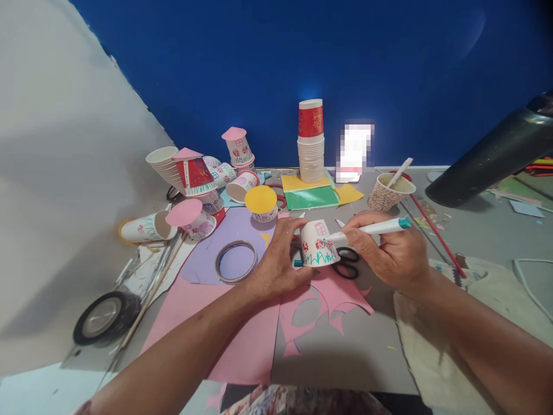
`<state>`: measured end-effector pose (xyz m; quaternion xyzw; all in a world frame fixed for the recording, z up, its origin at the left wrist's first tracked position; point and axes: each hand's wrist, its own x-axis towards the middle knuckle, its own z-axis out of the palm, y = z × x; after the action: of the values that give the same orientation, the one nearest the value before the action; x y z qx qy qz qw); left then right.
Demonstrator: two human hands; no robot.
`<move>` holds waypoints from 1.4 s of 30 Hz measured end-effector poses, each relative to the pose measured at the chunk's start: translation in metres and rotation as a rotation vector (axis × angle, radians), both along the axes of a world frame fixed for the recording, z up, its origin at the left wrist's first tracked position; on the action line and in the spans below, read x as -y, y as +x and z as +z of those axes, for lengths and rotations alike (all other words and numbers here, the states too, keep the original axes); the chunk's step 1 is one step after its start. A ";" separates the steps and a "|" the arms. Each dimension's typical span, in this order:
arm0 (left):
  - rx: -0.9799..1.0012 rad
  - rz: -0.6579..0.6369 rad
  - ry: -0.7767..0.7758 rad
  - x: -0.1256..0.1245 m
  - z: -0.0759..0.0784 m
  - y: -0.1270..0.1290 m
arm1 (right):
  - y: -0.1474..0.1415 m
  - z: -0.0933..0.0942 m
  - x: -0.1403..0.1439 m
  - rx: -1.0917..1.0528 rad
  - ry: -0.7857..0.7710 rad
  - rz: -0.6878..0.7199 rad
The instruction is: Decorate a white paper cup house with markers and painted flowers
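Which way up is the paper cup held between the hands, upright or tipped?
Tipped: the paper cup lies sideways in the left hand, its drawn grass band running nearly vertical.

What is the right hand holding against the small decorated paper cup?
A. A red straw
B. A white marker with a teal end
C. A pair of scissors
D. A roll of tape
B: the right hand grips a white marker with a teal end, its tip on the paper cup that the left hand steadies.

A tall stack of paper cups (310, 141) stands against the blue wall (302, 69), behind yellow and green paper sheets (313, 193). A tape ring (236, 261) lies on purple paper (224, 236), and black scissors (349, 262) rest beside pink paper scraps (328, 305).
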<state>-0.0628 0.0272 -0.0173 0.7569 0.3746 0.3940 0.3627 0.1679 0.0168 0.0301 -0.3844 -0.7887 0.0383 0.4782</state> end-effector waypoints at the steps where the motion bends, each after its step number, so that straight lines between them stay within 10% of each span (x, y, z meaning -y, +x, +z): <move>1: 0.002 -0.001 0.003 0.000 0.000 0.000 | 0.000 0.000 0.000 0.002 -0.006 0.005; 42: -0.086 0.022 0.080 -0.001 0.002 0.000 | -0.005 0.003 0.003 0.036 -0.039 0.018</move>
<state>-0.0627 0.0280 -0.0155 0.7827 0.3822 0.3798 0.3115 0.1630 0.0141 0.0327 -0.3872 -0.7998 0.0512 0.4558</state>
